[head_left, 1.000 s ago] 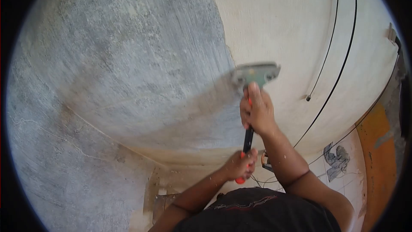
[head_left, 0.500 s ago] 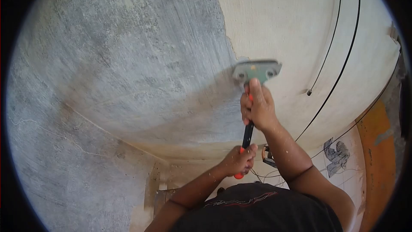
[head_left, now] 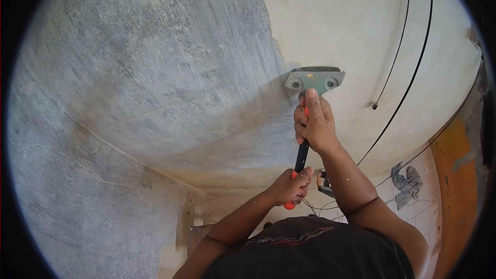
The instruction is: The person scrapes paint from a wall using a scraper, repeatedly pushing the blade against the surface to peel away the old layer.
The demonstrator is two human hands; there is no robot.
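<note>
While clamping long green-headed scraper (head_left: pixel 313 79) in left hand (head_left: pixel 290 187), right hand (head_left: pixel 317 124), newly uncovering notched cream paint (head_left: pixel 338 31), apparently gaining ground.

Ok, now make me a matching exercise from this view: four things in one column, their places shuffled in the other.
Things
1. Wide green-and-grey scraper head
2. Bare right hand
3. Bare left hand
4. Crumpled grey cloth-like piece

Places
A. On the pale tiled floor
B. Around the lower end of the long black-and-orange handle
C. By the ragged border between the wall's grey and cream areas
D. Around the handle's upper part

Pairs: 1-C, 2-D, 3-B, 4-A
</note>
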